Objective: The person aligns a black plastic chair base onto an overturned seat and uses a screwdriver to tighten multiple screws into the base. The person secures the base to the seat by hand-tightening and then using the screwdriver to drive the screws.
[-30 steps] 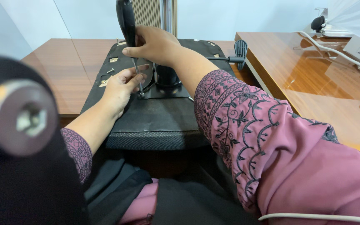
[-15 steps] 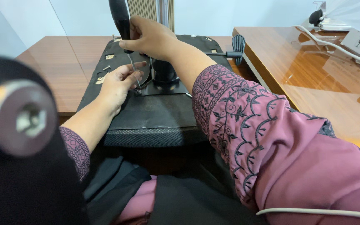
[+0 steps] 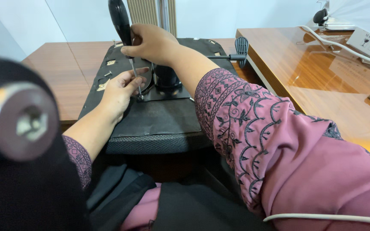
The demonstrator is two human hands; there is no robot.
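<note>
Head view, and we're looking down at an upturned black chair seat lying on the wooden bench. Our right hand is clenched round the black handle of a screwdriver, its thin shaft running down to a point on the metal base plate, just beside the black central column. Our left hand rests on the seat, fingers pinched lightly against the shaft near its tip, steadying it rather than gripping hard. Whether a screw sits under that tip, we cannot tell; the tip is too small to read.

How far along? We judge it mid-job: the tool is set on the plate and being worked, while a few loose screws and small fittings lie unused on the seat's far left edge. We count roughly three or four of those, though they're tiny. Otherwise: one screwdriver, one seat, one black lever poking out to the right, and two hands busy. A second glossy bench on the right carries a white cable.
</note>
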